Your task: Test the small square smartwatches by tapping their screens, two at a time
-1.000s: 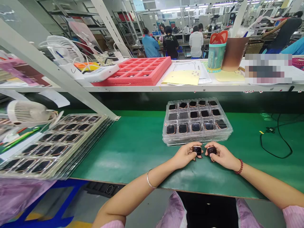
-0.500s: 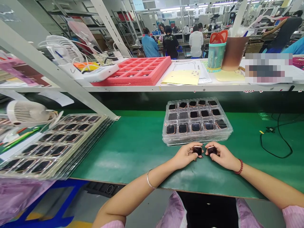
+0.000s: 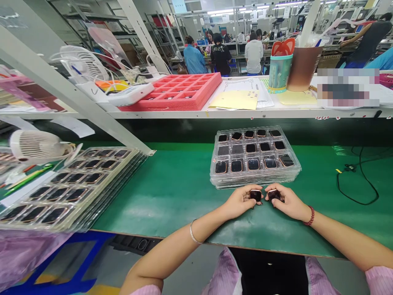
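Step in hand looks like holding two pieces side by side: my left grip (image 3: 241, 200) pinches a black, rounded-square watch-like piece with gold-coloured edging (image 3: 255, 195), my right grip (image 3: 287, 201) a similar dark rounded-square piece (image 3: 273, 195), over the green table (image 3: 172, 192), just before the stacked clear plastic trays (image 3: 256, 179). Next move, I'd judge, calls for light edge pressure, pieces kept apart.
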